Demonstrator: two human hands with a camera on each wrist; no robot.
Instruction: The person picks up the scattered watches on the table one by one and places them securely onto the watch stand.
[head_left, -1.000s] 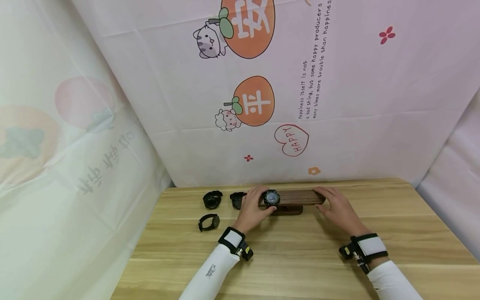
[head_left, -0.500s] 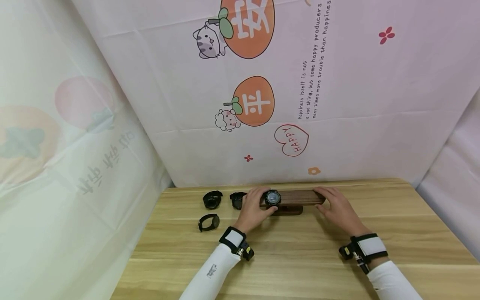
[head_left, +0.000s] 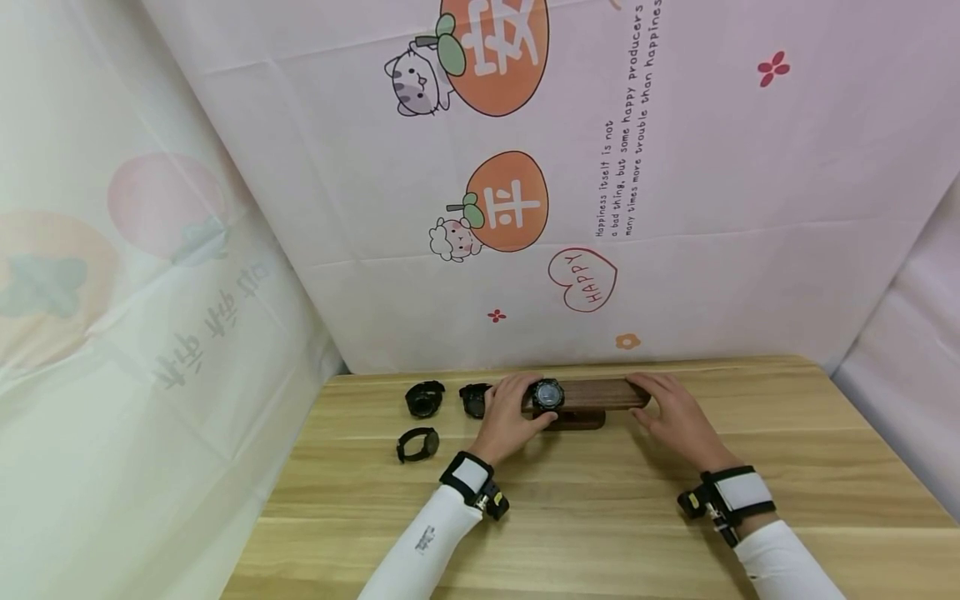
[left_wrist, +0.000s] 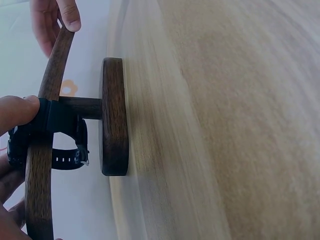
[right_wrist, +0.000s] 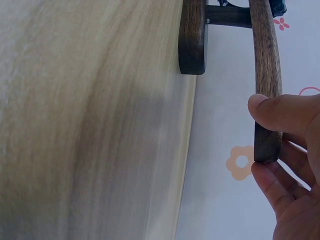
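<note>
A dark wooden watch stand has a long crossbar [head_left: 600,394] on a short post above a flat rounded base [head_left: 587,421]. A black digital watch [head_left: 549,393] sits around the left part of the crossbar, dial facing up; its strap loop hangs below the bar in the left wrist view, the buckle end [left_wrist: 67,159] showing. My left hand [head_left: 510,423] holds the watch from the left, thumb [left_wrist: 20,112] pressed on its near side and fingers on the far side. With thumb and fingers, my right hand [head_left: 681,425] pinches the crossbar's right end [right_wrist: 267,145].
Left of the stand, a black watch [head_left: 425,400] and another black watch [head_left: 475,401], partly behind my left hand, lie near the table's back edge. A slimmer dark watch [head_left: 417,446] lies closer. A printed white cloth [head_left: 420,325] rises behind the wooden table [head_left: 600,533].
My left hand has slid the watch slightly to the right along the crossbar. The right hand and the stand have stayed in place.
</note>
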